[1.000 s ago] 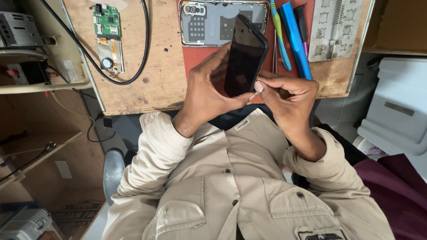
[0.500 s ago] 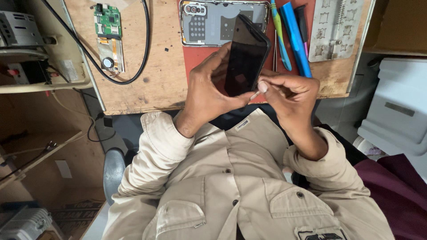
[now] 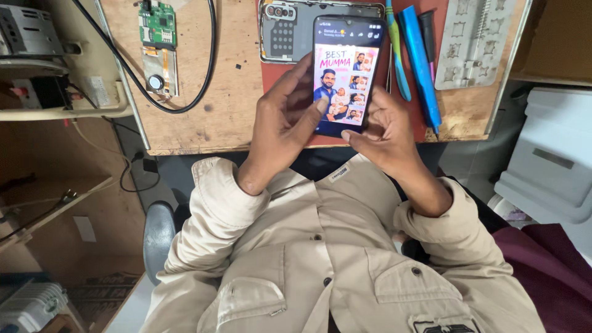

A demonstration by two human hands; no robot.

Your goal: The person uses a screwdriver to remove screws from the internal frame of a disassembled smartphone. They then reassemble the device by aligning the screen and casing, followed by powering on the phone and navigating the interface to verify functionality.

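Note:
A black smartphone (image 3: 345, 68) is held upright over the front edge of the wooden workbench (image 3: 234, 105); its screen is lit and shows a pink photo collage. My left hand (image 3: 280, 120) grips its left side, thumb lying on the screen. My right hand (image 3: 382, 132) cups its lower right edge. Behind the phone lies an opened phone back shell (image 3: 287, 31) with its camera cluster exposed.
A green circuit board (image 3: 157, 24) with a flex strip and a black cable (image 3: 185, 92) lie on the bench's left. Blue and green tools (image 3: 419, 61) and a grey metal stencil plate (image 3: 475, 40) lie right. A white box (image 3: 549, 160) stands at the right.
The phone's screen, dark and tilted before, is now lit and faces me. My right hand has moved from pinching at its right edge to cupping its lower corner.

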